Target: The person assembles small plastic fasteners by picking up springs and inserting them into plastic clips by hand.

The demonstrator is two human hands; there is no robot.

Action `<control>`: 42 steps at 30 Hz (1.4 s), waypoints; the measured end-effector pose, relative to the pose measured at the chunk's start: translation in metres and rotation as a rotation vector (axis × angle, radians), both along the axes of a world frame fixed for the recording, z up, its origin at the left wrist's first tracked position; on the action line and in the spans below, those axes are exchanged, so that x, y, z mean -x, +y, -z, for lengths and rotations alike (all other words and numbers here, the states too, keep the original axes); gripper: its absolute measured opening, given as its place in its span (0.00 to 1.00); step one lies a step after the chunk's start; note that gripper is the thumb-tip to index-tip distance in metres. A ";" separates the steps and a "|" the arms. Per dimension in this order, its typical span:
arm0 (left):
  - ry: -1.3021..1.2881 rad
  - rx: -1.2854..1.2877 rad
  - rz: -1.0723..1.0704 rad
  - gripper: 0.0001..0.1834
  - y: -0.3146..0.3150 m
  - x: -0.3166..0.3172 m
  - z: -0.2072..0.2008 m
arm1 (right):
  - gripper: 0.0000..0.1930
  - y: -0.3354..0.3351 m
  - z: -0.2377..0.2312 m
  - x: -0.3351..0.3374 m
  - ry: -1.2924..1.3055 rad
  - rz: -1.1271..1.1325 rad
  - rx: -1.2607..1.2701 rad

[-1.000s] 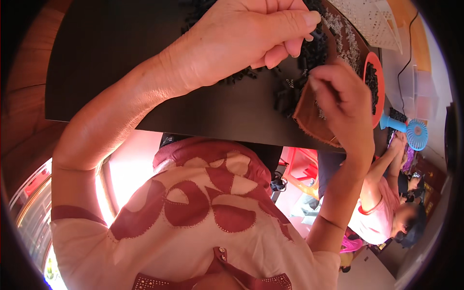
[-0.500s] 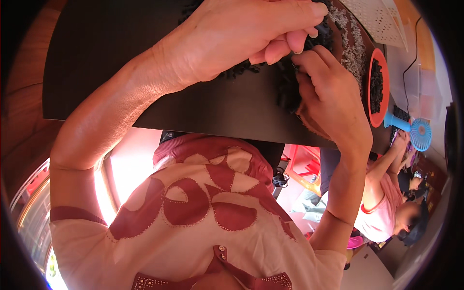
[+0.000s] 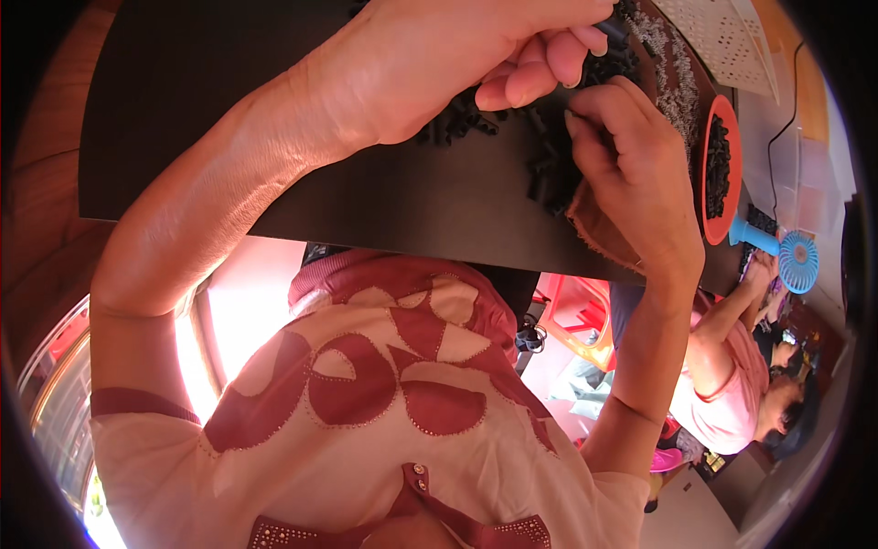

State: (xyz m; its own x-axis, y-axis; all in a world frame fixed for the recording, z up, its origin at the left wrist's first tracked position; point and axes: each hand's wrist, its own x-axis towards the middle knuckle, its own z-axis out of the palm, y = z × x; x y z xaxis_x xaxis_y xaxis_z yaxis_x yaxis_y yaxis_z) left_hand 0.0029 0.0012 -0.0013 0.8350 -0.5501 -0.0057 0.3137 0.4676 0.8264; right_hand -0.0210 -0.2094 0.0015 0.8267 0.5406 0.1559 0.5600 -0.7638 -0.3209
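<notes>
My left hand reaches over the dark table at the top edge, fingers curled and thumb toward the index finger. Its uppermost part is cut off by the frame. Anything in its pinch is too small or hidden to name. Beside its fingertips lie short black tube-like pieces. My right hand is close to it, thumb pressed to bent fingers, and what they hold cannot be made out. More black pieces lie left of the right hand, next to a brown pad partly under that hand.
Many small silvery pieces lie on a brown surface at the right. An orange-red bowl holds black pieces. Beyond are a blue handheld fan, a cream perforated basket and a person in pink. The table edge runs before me.
My right hand has drawn slightly right, away from the left fingers, uncovering more black pieces and the brown pad. My left hand has shifted slightly upward.
</notes>
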 end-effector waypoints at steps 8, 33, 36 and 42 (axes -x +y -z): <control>0.031 -0.058 -0.013 0.15 0.000 -0.004 -0.002 | 0.03 -0.005 -0.006 -0.001 0.149 0.138 -0.223; 0.118 0.120 0.024 0.15 -0.001 -0.005 -0.001 | 0.07 -0.006 -0.011 0.000 0.065 -0.003 -0.077; 0.097 0.082 -0.011 0.15 0.003 -0.008 0.005 | 0.08 -0.002 -0.013 0.002 0.033 -0.003 0.004; 0.104 0.128 0.021 0.15 0.001 -0.009 -0.001 | 0.10 0.002 -0.009 0.003 0.012 0.007 0.198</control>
State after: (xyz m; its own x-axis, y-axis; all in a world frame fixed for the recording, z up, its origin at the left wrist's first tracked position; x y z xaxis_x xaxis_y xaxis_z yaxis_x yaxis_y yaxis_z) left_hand 0.0116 0.0023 -0.0007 0.8218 -0.5694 -0.0204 0.4054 0.5592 0.7232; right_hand -0.0244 -0.2075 0.0102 0.8319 0.5537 0.0376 0.5513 -0.8167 -0.1706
